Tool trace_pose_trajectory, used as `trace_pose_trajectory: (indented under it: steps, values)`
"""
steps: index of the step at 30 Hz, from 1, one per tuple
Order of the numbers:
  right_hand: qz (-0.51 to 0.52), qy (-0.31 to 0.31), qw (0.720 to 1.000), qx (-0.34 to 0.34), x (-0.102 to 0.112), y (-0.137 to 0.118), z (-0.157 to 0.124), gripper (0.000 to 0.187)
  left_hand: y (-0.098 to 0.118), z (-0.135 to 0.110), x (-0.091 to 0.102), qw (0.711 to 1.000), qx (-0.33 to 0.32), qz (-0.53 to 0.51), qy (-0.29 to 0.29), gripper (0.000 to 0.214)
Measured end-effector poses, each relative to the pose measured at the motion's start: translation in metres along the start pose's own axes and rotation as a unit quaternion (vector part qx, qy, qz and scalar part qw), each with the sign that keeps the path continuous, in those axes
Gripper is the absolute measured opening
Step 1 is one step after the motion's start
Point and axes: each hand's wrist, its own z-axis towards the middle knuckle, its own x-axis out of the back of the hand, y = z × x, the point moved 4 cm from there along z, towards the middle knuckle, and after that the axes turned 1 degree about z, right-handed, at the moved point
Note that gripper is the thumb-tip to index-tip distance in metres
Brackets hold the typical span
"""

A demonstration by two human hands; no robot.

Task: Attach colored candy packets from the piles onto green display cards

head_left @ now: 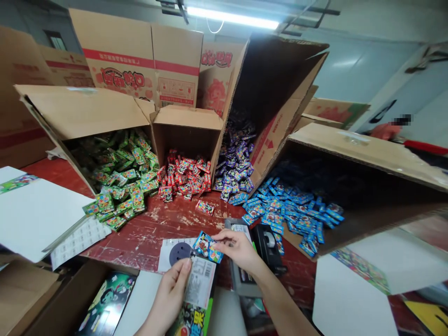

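Between the thumb and fingers of my right hand is a blue candy packet, held above the table. My left hand is closed on the edge of a printed candy box with a white barcode label and green sides. The blue packet is just above the upper end of this box. Behind my hands lies a single red candy packet. Farther back are heaps of green packets, red packets, purple packets and blue packets, spilling from cartons.
A black tape dispenser stands right of my right hand, beside a grey-framed device. White cardboard sheets lie at left, with another white box at right. A carton at lower left holds a printed box. A person is far right.
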Motion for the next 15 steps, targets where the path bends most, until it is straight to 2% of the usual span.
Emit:
trace_pose_trajectory:
  steps: [4,10,13,15]
  values:
    - [-0.018,0.002,0.999,0.037,-0.001,-0.01,-0.001,0.021,-0.001,0.004,0.0,1.0,0.006,0.02,-0.005,0.042]
    - [-0.046,-0.09,0.993,0.065,-0.015,-0.021,-0.006,0.019,0.003,0.007,0.0,1.0,-0.002,0.019,-0.014,0.044]
    - [-0.02,-0.112,0.991,0.075,-0.023,-0.018,-0.007,0.021,0.002,0.011,0.0,1.0,0.0,0.003,-0.011,0.045]
    - [0.038,-0.118,0.991,0.047,-0.028,-0.013,-0.006,0.025,0.002,0.017,0.003,1.0,-0.006,-0.008,0.006,0.047]
